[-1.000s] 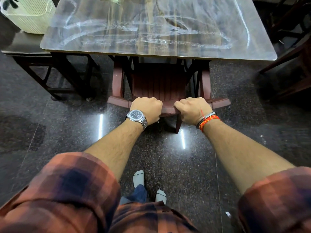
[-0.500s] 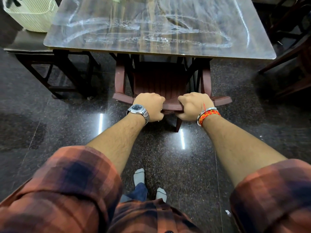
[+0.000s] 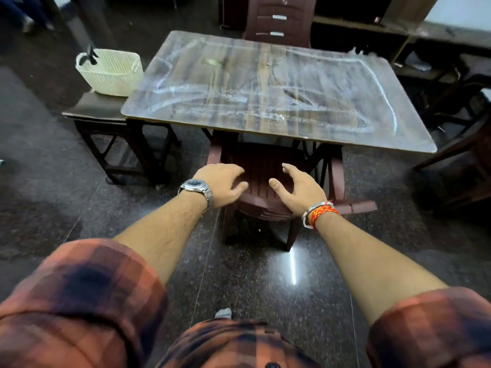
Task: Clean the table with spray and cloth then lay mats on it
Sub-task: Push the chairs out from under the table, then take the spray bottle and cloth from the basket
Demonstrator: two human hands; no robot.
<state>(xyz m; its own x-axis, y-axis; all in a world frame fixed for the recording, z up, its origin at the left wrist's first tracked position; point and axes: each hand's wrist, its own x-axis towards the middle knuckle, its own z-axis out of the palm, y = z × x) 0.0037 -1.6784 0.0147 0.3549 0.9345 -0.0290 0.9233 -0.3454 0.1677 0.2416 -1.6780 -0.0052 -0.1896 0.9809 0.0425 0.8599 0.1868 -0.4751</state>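
The wood-patterned table (image 3: 276, 94) stands ahead, its top streaked with whitish smears. A brown plastic chair (image 3: 265, 166) is tucked partly under its near edge. My left hand (image 3: 221, 183), with a wristwatch, hovers open just above the chair's backrest. My right hand (image 3: 299, 188), with an orange wristband, hovers open beside it, fingers spread. Neither hand holds anything. No spray, cloth or mats can be made out.
A cream woven basket (image 3: 111, 73) sits on a dark stool (image 3: 98, 112) left of the table. A second brown chair (image 3: 279, 19) stands at the far side. Dark wooden furniture (image 3: 457, 160) crowds the right. The floor is dark polished stone.
Both hands have let go of the chair's backrest and opened. The view has lifted and pulled back, showing the whole table and far chair.
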